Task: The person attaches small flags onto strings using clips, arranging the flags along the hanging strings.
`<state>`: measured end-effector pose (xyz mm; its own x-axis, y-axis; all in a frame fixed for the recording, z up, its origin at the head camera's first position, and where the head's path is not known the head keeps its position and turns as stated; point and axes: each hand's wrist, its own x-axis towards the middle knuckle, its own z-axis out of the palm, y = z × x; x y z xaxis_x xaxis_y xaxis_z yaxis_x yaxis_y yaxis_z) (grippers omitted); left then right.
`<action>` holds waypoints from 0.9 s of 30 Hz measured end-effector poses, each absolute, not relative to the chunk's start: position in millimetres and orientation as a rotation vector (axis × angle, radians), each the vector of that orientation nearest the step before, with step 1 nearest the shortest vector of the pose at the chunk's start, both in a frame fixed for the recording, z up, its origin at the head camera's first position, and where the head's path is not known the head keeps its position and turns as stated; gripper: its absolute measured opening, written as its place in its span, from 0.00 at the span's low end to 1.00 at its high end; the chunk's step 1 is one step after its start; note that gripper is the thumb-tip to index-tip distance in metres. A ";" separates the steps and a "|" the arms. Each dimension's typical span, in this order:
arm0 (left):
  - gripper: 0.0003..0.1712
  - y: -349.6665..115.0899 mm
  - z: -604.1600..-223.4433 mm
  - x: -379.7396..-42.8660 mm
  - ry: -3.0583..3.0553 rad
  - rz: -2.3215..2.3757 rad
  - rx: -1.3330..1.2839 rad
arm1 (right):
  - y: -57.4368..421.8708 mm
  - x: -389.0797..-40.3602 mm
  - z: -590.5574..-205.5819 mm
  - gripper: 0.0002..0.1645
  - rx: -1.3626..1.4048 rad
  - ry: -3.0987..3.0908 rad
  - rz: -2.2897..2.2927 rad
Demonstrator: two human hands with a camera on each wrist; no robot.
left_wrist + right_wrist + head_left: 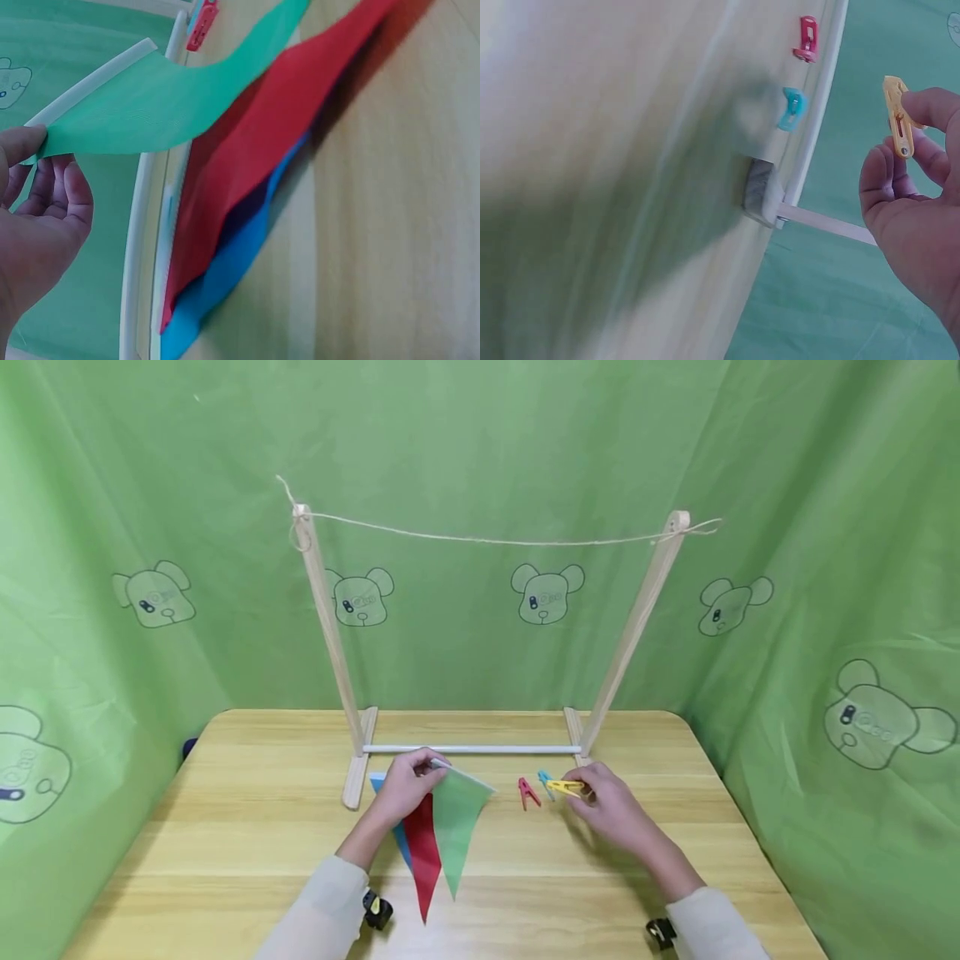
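Observation:
My left hand point(406, 787) pinches a green triangular pennant point(458, 814) by one end of its white-edged top, and the cloth hangs point down. Beneath it are a red pennant point(422, 852) and a blue pennant point(232, 277), partly covered, on the tabletop. Between thumb and fingers my right hand point(611, 804) grips a yellow clothespin point(898, 120), held above the table. A red clothespin point(528, 793) and a blue clothespin point(792, 109) lie on the wood just left of that hand.
A wooden stand with a left post point(327, 618) and a right post point(636, 627) rises at the back of the table point(247, 860). Twine point(480, 540) sags between the post tops. A white rod point(472, 749) joins the feet. Green curtains point(480, 435) surround the table.

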<state>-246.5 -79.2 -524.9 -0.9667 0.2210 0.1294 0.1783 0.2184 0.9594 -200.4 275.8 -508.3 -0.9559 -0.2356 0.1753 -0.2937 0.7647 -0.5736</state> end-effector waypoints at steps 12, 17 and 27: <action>0.05 -73.9 -509.8 -244.7 2.345 2.061 0.343 | 275.5 -208.7 -481.7 0.17 0.434 -2.763 1.019; 0.05 -70.7 -504.4 -244.4 2.290 2.132 0.319 | 276.0 -212.1 -468.5 0.16 0.473 -2.736 0.989; 0.05 -66.4 -489.9 -247.6 2.294 2.199 0.327 | 278.2 -218.9 -441.5 0.18 0.401 -2.702 0.983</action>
<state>-247.6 -66.4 -489.9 -0.9776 0.1103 0.1791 0.1836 0.0321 0.9825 -218.9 278.2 -441.5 -0.9341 -0.1732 0.3121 -0.3333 0.7362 -0.5890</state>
